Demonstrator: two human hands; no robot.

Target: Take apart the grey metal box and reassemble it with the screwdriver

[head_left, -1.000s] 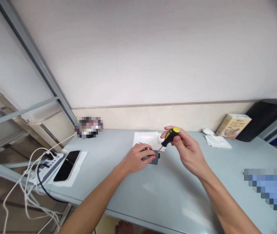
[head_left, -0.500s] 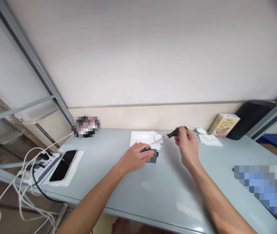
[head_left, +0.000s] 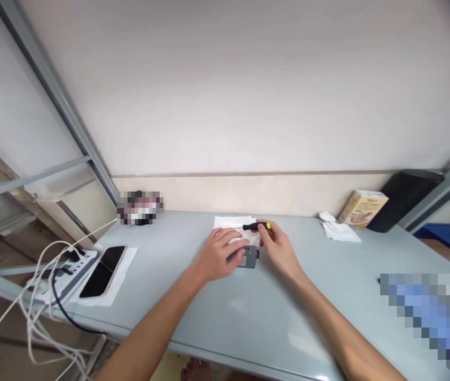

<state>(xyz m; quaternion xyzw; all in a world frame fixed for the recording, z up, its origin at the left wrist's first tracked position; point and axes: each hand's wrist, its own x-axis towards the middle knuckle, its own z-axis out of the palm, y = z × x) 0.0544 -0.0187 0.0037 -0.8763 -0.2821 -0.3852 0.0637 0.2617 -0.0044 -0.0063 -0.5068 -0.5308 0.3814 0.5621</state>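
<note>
My right hand [head_left: 278,246] is closed on a screwdriver [head_left: 253,226] with a black and yellow handle. Its thin shaft points left, level above the white paper, and its tip is hidden behind my left hand. A small dark grey box-like device [head_left: 251,257] with slots along its top and a knob at its right end lies on the table; its exact kind is unclear. My left hand [head_left: 219,255] grips the left part of this device, thumb near and fingers over the far side, covering much of it. White paper [head_left: 228,221] lies just behind.
A phone [head_left: 103,272] and a power strip [head_left: 72,275] with tangled cables [head_left: 34,328] are at the left of the grey table [head_left: 225,317]. Crumpled tissues [head_left: 340,231], a yellow carton [head_left: 363,209] and a black cylinder [head_left: 405,198] stand at the back right.
My right hand has brought the screwdriver left and down, close to my left hand, and its shaft is now nearly level. My left hand's fingers have spread and shifted a little on the device.
</note>
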